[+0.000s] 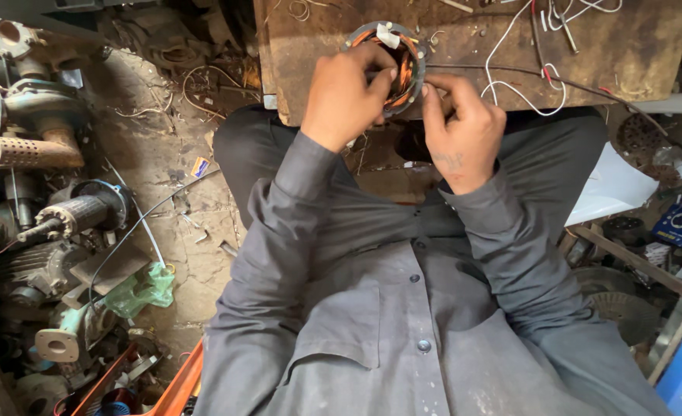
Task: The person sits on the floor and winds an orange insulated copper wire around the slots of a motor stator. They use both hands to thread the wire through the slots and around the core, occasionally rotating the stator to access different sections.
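1. The stator [393, 58], a metal ring wound with copper wire, sits at the near edge of a worn wooden board [626, 54], between both hands.
2. The left hand [349, 96] covers the ring's left side, fingers curled over the rim into the windings.
3. The right hand [463, 135] is at the ring's right edge, fingers bent and pinched against it.
4. White wires [522, 91] lie on the board beside the right hand.
5. Old motors [63, 216] crowd the floor on the left.
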